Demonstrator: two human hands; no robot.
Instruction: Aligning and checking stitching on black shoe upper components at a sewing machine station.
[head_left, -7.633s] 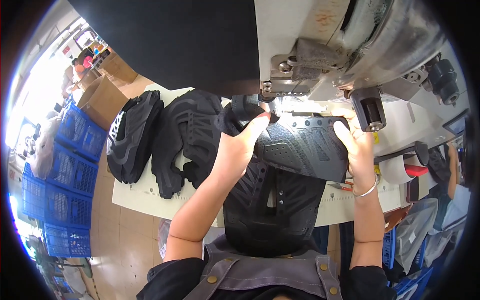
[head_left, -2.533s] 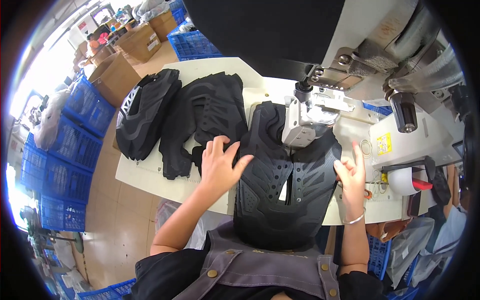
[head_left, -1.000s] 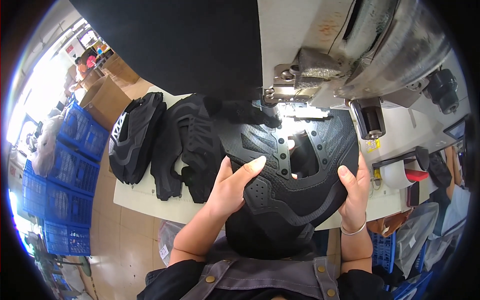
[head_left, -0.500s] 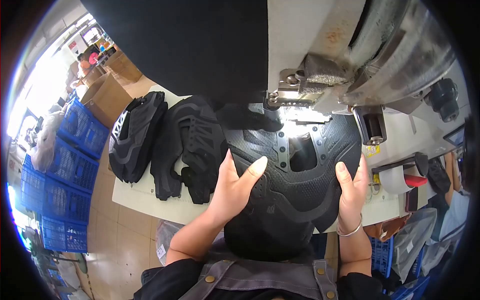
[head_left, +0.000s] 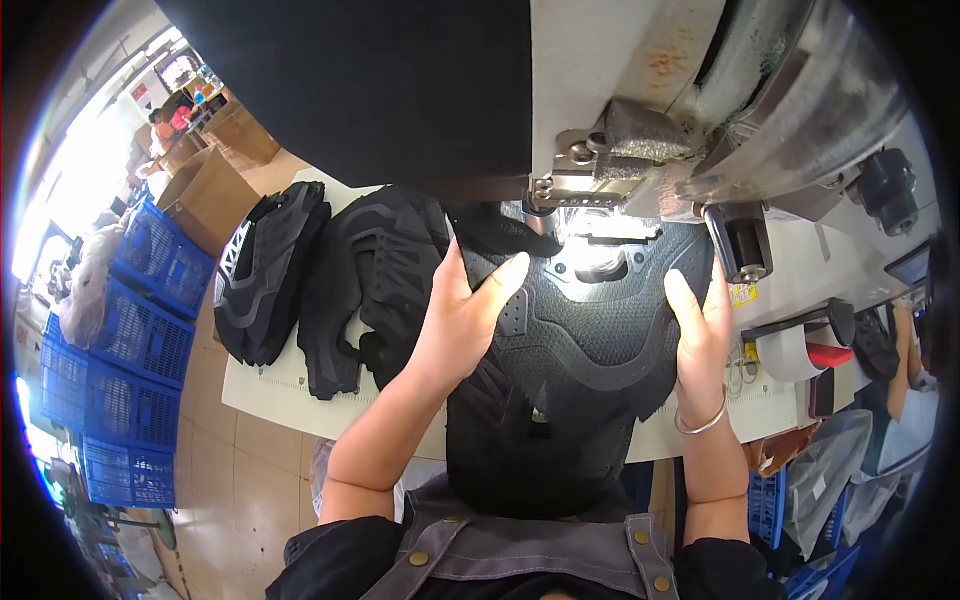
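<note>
A black shoe upper [head_left: 590, 335] with textured panels and grey eyelets lies under the lit needle area of a sewing machine [head_left: 585, 182]. My left hand [head_left: 465, 310] holds its left edge, thumb on top and fingers underneath. On the opposite edge, my right hand [head_left: 702, 335] grips in the same way, a bangle on its wrist. Part of the upper's opening is hidden by the machine head. Beneath and nearer to me, more black shoe pieces [head_left: 500, 450] hang over the table edge toward my apron [head_left: 540, 550].
Stacked black uppers [head_left: 275, 275] and a loose one [head_left: 365, 270] lie at the left on the white table [head_left: 265, 395]. Blue crates [head_left: 135, 400] and cardboard boxes [head_left: 210, 195] stand farther left. At the right are a black-and-red item [head_left: 825, 355] and plastic bags [head_left: 830, 480].
Both hands have moved away from me, sliding the upper farther under the machine head. Less of its opening shows now, and more of the pieces beneath is visible.
</note>
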